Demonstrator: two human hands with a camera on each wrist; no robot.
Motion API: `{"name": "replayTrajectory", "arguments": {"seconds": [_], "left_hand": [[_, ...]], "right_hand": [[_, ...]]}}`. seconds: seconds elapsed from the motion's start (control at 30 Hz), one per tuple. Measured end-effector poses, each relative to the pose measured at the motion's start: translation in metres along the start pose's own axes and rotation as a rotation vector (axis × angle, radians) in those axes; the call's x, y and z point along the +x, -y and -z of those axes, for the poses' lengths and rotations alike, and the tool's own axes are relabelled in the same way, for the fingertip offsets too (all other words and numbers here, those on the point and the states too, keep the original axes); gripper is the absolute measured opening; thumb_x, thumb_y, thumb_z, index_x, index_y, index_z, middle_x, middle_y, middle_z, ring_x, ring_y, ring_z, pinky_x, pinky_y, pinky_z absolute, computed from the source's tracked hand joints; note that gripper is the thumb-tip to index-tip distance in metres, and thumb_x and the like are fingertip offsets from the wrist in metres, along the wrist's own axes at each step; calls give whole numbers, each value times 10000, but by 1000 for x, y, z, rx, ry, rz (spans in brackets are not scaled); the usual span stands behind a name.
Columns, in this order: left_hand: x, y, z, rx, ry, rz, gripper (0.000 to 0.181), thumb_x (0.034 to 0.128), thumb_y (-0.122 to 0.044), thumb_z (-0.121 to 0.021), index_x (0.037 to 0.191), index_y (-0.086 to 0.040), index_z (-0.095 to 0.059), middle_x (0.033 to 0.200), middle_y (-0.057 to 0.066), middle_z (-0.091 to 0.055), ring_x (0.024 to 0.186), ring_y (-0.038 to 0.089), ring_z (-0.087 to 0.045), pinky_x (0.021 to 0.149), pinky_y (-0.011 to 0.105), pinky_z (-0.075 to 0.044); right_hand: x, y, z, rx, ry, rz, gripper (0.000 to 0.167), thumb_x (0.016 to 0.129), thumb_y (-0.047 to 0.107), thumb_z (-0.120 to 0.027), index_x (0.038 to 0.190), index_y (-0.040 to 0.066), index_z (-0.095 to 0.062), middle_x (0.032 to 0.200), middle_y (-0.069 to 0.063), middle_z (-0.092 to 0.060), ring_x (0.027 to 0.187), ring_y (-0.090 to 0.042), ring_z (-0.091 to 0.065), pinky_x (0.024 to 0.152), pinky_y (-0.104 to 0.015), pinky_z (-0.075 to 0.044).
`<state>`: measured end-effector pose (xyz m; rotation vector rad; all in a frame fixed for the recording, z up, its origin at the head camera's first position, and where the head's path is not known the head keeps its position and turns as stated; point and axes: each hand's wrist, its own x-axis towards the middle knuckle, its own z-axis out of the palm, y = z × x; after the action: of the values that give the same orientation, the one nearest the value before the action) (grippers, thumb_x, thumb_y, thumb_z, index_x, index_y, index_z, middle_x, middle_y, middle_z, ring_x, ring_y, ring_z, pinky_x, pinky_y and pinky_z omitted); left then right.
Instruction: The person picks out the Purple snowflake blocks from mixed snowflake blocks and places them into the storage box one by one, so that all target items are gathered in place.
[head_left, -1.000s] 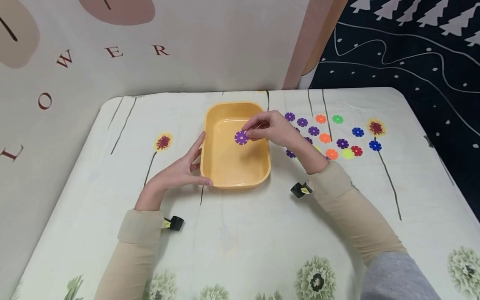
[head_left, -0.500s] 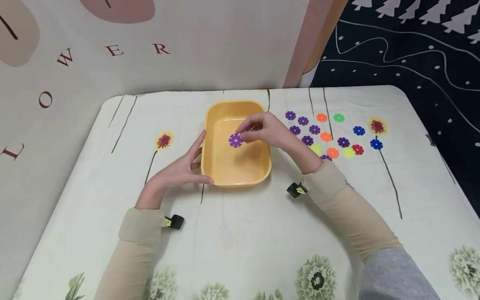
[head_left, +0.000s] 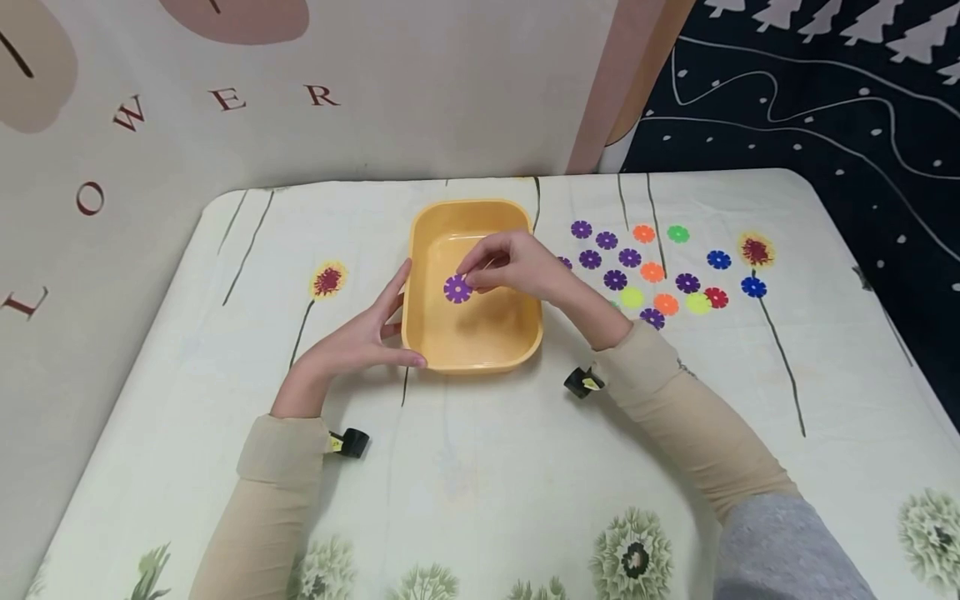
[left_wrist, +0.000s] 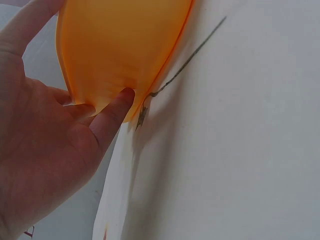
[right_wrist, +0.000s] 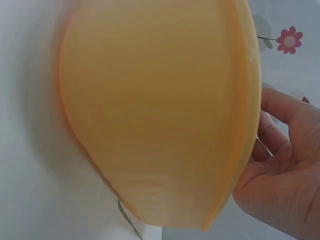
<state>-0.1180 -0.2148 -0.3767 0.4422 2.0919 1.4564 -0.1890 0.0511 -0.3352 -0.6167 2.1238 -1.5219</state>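
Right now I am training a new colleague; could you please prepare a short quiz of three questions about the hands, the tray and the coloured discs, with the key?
1. Which colour is the pinched disc in the right hand: A) orange, B) purple, C) green?
2. True or false: the left hand touches the yellow tray.
3. Fill in: in the head view, the red disc lies to the ____ of the tray.

Key: 1. B; 2. true; 3. right.
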Motion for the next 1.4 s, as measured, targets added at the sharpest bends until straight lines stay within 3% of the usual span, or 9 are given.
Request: {"name": "replayTrajectory", "arguments": {"seconds": [0.1, 0.27, 0.57, 0.77, 1.03, 1.2, 1.4], "left_hand": [[0, 0, 0, 1, -1, 1, 1258, 823, -173, -824, 1556, -428, 165, 1695, 37, 15, 1513, 418, -237, 1174, 537, -358], [-1, 0, 0, 3, -1, -3, 1261, 823, -163, -823, 1553, -434, 169, 1695, 53, 21, 1510, 434, -229, 1180, 561, -338], [0, 0, 1, 20, -17, -1, 1265, 817, -156, -826, 1556, -432, 163, 1696, 8, 40, 1524, 389, -227, 1204, 547, -305], [0, 0, 1, 21, -4, -8, 1267, 821, -150, -822, 1556, -426, 173, 1694, 27, 72, 1516, 433, -213, 1169, 566, -353], [1, 1, 0, 40, -10, -19, 1270, 821, -144, -820, 1561, -396, 181, 1681, -58, 152, 1550, 385, -111, 1188, 582, -314], [1, 1, 0, 34, -8, -16, 1269, 824, -147, -820, 1558, -405, 181, 1689, -13, 112, 1526, 418, -189, 1171, 576, -342], [0, 0, 0, 27, -8, -17, 1272, 820, -131, -822, 1561, -401, 176, 1694, 7, 86, 1504, 432, -249, 1155, 563, -372]], "right_hand": [[2, -1, -3, -15, 16, 16, 138, 904, 13, -699, 1028, -38, -732, 991, -163, -746, 806, -194, -698, 791, -306, -627], [6, -4, -10, -18, 51, 41, 120, 903, -7, -692, 1008, -49, -733, 977, -168, -746, 793, -172, -702, 781, -290, -628], [10, -7, -21, -52, 116, 0, 108, 904, 10, -695, 996, -7, -748, 957, -124, -753, 827, -154, -695, 807, -279, -619], [14, -12, -28, -117, 211, -13, 89, 906, 44, -708, 969, 40, -770, 949, -78, -768, 848, -152, -665, 777, -223, -566], [16, -18, -36, -223, 352, -49, 90, 912, 52, -700, 965, 40, -772, 933, -71, -772, 788, -114, -648, 745, -184, -536], [18, -21, -39, -300, 363, -77, 79, 910, 50, -703, 950, 42, -771, 912, -73, -768, 747, -90, -634, 700, -162, -521], [19, -22, -41, -359, 284, -127, 74, 912, 55, -703, 930, 71, -773, 891, -56, -761, 754, -106, -637, 692, -166, -527]]}}
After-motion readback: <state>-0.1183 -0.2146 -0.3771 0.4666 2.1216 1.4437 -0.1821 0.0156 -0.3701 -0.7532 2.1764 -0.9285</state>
